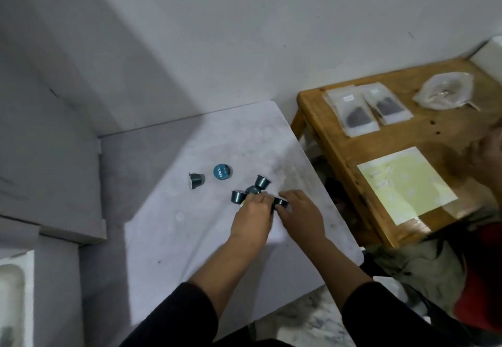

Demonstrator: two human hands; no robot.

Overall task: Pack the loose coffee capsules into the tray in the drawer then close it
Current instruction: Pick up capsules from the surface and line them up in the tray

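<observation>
Several dark teal coffee capsules lie loose on the white table [190, 238]. One capsule [196, 180] lies on its side at the left. Another capsule [222, 172] shows its blue foil lid. Three more [263, 182], [252, 190], [237, 196] cluster just beyond my fingers. My left hand [252, 216] has curled fingers, with a small pale yellow bit showing under them. My right hand [301, 213] pinches a dark capsule [280, 202] right beside my left fingertips. No drawer or tray is in view.
White foam blocks [54, 183] stand to the left against the wall. A wooden table [339, 134] at the right carries clear bags [355, 113], a crumpled plastic bag [442, 90] and a pale yellow sheet [404, 183]. Another person [483, 265] sits at the far right.
</observation>
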